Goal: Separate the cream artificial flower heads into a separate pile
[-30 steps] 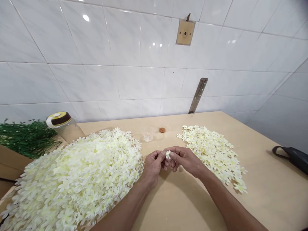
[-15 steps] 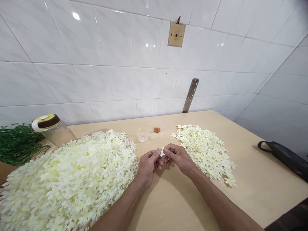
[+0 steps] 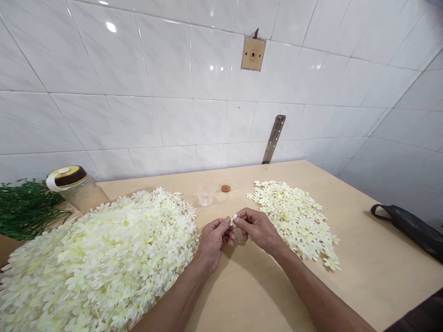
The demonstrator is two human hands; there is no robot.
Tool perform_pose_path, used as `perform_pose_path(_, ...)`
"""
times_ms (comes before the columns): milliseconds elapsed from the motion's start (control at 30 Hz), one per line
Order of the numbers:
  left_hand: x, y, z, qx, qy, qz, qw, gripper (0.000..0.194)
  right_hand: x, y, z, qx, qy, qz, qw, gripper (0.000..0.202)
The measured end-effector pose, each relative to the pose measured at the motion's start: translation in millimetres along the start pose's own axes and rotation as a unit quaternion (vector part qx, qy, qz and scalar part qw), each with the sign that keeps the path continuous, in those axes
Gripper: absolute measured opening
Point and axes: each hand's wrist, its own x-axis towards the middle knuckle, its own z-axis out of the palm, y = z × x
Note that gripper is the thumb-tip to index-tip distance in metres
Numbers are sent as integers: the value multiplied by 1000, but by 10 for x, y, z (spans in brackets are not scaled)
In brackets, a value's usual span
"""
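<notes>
Between my two hands, above the table, is one small white artificial flower point(image 3: 233, 218). The fingertips of my left hand point(image 3: 215, 234) pinch it from one side. My right hand point(image 3: 256, 227) pinches it from the other with thumb and forefinger. Part of the flower is hidden by the fingers. A large heap of white and pale yellow artificial flowers point(image 3: 114, 258) lies to the left of my left hand. Beyond my right hand spreads a smaller, flatter pile of the same flowers point(image 3: 294, 216).
A small clear cup point(image 3: 205, 198) and a round brown disc point(image 3: 225, 188) stand behind my hands. At left are a bottle with a yellow and brown lid point(image 3: 79, 186) and green artificial stems point(image 3: 26, 207). A black pouch point(image 3: 410, 228) lies at the table's right side.
The flower has turned between my fingers and shows less of its face. The fingers of my two hands have drawn slightly apart below it.
</notes>
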Motion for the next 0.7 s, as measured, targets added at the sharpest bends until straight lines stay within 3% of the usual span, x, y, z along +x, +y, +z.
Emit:
perform_pose_path(100, -2, 5, -2, -3, -13, -5, 1000, 36, 1, 9, -26, -22, 24, 3, 999, 28)
perform_pose_path(233, -10, 10, 4, -5, -36, -9, 999, 36, -9, -1, -18, 7, 9, 5, 1000, 30)
perform_pose_path(333, -8, -8, 11, -1, -24, 0, 1000, 36, -18, 9, 29, -1, 22, -2, 1000, 34)
perform_pose_path(433, -2, -44, 21, 30, 22, 24, 999, 39, -34, 24, 75, -70, 64, -68, 993, 38)
perform_pose_path(600, 12, -136, 26, 109, 82, 75, 988, 41, -41, 35, 96, -222, 92, -202, 949, 30)
perform_pose_path(700, 12, -179, 20, 136, 89, 90, 983, 40, -30, 58, 97, -235, 85, -215, 944, 26)
